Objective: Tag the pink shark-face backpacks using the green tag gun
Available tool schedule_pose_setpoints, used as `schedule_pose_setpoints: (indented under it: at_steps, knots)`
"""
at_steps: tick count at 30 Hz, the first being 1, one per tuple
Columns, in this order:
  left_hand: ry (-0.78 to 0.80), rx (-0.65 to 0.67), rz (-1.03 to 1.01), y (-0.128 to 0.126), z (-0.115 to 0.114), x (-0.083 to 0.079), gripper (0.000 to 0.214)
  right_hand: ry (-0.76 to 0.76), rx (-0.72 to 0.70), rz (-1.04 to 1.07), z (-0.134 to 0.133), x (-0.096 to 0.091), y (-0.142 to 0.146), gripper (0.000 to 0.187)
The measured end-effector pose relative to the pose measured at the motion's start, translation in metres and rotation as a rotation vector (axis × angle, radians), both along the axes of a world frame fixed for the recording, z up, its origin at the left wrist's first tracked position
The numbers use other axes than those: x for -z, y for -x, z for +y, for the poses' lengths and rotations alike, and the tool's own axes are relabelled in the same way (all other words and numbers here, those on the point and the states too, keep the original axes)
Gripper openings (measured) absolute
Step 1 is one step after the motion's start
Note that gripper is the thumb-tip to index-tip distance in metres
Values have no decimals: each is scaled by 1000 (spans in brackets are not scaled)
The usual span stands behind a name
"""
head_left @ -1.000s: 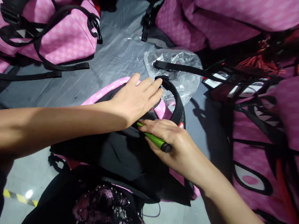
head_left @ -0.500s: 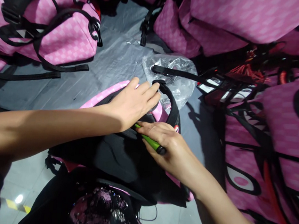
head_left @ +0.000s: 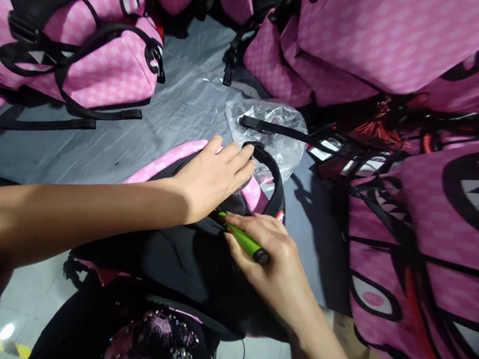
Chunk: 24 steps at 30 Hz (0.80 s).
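Black-and-pink backpack (head_left: 166,254) lies near, left hand (head_left: 212,178) resting on its far part with fingers slightly spread. Right hand (head_left: 277,264) pinches a green tool (head_left: 245,243).

Looks like a workshop: matching pink-checked fabric backpacks (head_left: 110,70) surround my grey-sheeted table (head_left: 184,85); pale square floor tiles (head_left: 36,293), yellow tape (head_left: 23,350) below.
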<state>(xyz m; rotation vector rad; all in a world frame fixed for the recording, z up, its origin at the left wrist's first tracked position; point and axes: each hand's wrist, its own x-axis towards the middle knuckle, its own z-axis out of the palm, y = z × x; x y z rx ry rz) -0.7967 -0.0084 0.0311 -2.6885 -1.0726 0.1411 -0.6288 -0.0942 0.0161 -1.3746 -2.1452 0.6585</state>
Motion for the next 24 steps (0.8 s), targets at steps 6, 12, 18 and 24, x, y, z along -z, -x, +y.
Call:
schedule_pose_setpoints:
  at_steps: [6, 12, 18, 24]
  knots:
    - [-3, -9, -17, 0, 0, 2, 59, -74, 233, 31, -11, 9, 14, 11]
    - [6, -14, -6, 1, -1, 1, 59, -141, 336, 69, -14, 15, 29, 10]
    - [26, -25, -34, 1, -2, -1, 59, -125, 346, 58, -16, 12, 31, 9]
    - [-1, -12, -31, 1, -2, 0, 59, -109, 298, 30, -14, 8, 28, 9]
